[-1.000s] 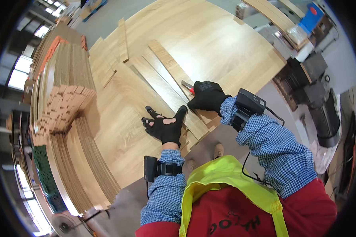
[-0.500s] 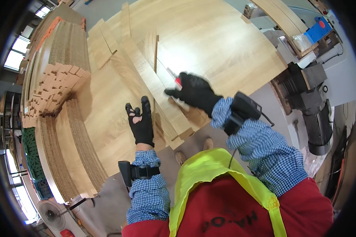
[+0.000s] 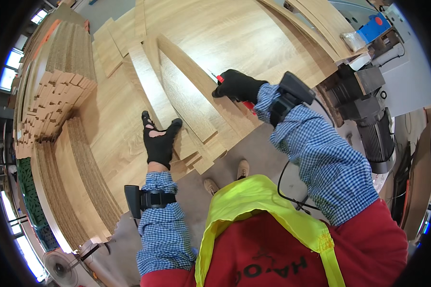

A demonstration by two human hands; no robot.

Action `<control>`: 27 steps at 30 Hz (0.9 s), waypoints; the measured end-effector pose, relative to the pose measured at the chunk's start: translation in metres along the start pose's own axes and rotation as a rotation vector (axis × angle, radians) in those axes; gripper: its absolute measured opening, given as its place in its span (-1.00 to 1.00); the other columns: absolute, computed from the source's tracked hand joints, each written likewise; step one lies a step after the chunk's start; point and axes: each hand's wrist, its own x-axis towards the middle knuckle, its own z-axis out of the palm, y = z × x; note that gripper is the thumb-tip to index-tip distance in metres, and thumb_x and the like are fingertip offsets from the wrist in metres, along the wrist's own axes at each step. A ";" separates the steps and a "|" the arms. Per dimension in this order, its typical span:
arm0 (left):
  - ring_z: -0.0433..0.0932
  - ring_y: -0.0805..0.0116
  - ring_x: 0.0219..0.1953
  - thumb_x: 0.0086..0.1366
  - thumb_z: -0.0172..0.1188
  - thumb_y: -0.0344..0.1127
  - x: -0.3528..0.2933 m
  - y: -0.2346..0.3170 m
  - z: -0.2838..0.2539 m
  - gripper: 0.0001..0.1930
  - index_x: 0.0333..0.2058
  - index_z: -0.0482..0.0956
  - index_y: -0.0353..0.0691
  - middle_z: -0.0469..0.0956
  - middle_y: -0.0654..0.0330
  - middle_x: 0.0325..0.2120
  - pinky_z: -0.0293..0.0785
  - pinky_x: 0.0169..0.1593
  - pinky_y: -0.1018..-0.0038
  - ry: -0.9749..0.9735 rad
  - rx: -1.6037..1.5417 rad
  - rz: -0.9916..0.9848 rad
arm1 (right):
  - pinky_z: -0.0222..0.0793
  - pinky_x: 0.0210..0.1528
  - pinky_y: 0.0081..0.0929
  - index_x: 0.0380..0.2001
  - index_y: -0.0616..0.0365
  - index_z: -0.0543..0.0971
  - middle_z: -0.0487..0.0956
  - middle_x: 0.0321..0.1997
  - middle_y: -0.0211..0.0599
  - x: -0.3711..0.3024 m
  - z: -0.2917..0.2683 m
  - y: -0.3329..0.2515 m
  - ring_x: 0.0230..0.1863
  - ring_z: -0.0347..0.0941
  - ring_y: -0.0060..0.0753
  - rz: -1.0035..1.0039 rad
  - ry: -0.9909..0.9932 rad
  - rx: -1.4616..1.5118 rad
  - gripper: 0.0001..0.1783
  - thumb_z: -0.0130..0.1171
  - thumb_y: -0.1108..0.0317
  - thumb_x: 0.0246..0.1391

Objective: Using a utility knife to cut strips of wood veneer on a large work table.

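My right hand (image 3: 234, 87), in a black glove, is wrapped round a red-handled tool (image 3: 249, 106) with a thin, pale metal tip. Its exact kind is hard to make out. Below that hand lies a wood-grain strip (image 3: 196, 74) that slants across the large board beneath. My left hand (image 3: 160, 142), gloved in black with bare skin showing at the fingers, is open, thumb and fingers spread. It is over the near end of another loose strip (image 3: 151, 79); whether it touches is unclear. Between the hands lies a shorter strip (image 3: 189, 105).
A tall stack of narrow boards (image 3: 57, 81) stands at the left, with lower board stacks (image 3: 93, 172) nearer me. More long strips (image 3: 316, 24) lie at the far right. A dark motor (image 3: 378, 138) sits beside the table's right edge. A fan (image 3: 60, 268) stands at lower left.
My right hand has turned and moved slightly right and up, still holding the red tool. The strips under my hands have spread apart. My left hand sits a little further left.
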 end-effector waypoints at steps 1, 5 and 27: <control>0.50 0.33 -0.07 -0.02 0.45 -0.42 0.002 -0.004 -0.008 -0.15 0.19 0.14 -0.49 0.48 0.02 -0.04 0.44 0.00 0.50 -0.045 -0.114 -0.074 | 0.35 -0.52 -0.40 -0.52 0.30 0.56 0.51 -0.64 -0.22 -0.002 -0.004 -0.005 -0.61 0.44 -0.35 0.039 -0.087 0.143 -0.67 0.34 0.20 -0.13; 0.57 0.39 -0.23 0.02 0.41 -0.45 0.008 -0.005 -0.024 -0.42 0.02 0.39 -0.40 0.59 0.13 -0.22 0.49 -0.11 0.52 -0.170 -0.443 -0.224 | 0.31 -0.58 -0.49 -0.53 0.26 0.54 0.47 -0.67 -0.30 -0.026 -0.008 -0.017 -0.66 0.39 -0.47 0.016 -0.167 0.346 -0.75 0.27 0.27 -0.02; 0.56 0.35 -0.30 0.01 0.39 -0.52 0.024 -0.002 -0.046 -0.62 -0.15 0.53 -0.38 0.60 0.15 -0.27 0.46 -0.16 0.51 -0.285 -0.574 -0.458 | 0.34 -0.58 -0.42 -0.46 0.39 0.62 0.57 -0.58 -0.13 -0.001 0.018 -0.046 -0.64 0.44 -0.37 0.003 -0.123 0.245 -0.58 0.42 0.19 -0.25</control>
